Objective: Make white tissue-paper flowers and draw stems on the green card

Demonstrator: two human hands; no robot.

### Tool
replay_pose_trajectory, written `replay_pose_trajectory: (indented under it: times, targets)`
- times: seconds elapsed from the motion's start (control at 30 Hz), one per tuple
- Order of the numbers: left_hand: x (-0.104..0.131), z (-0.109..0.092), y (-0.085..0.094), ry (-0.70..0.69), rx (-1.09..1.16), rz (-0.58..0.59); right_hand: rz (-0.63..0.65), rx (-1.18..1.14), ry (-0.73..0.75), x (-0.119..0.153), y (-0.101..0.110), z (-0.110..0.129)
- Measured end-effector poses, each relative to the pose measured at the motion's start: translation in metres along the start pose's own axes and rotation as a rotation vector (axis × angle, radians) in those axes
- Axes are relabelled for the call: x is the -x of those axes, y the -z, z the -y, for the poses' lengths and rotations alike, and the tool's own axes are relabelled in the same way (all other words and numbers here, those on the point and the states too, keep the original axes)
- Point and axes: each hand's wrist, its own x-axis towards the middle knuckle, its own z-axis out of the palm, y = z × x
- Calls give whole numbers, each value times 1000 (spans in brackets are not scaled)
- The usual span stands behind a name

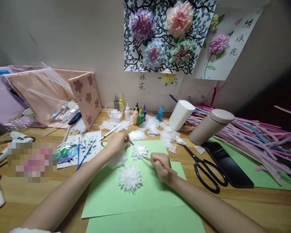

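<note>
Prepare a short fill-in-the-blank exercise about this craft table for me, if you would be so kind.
1. The thin wooden stick is held in the person's ____ hand.
2. On the green paper lie ____ white paper flowers.
3. The black smartphone lies just right of the black-handled ____.
4. The paint bottle standing farthest right is ____.

Missing words: right; three; scissors; blue.

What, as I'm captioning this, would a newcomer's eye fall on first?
Probably the picture with four colourful flowers at the top, on the wall. Next, the fluffy white flowers on the green paper, beside which the right hand holds a thin stick. Then the heap of mostly pink strips at the right.
</note>
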Motion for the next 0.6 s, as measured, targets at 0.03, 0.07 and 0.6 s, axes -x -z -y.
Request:
replay_pose_trajectory:
  times: [0.03, 0.07, 0.6]
  targets:
    - [0, 0, 1, -1, 8, 4, -19, -53, -74, 0, -1, 1]
    - [0, 0, 1, -4, 20, 11, -33, -104, -153, 1, -2, 3]
    - [-8, 8, 1, -506, -98, -57, -122, -284, -263, 3, -4, 4]
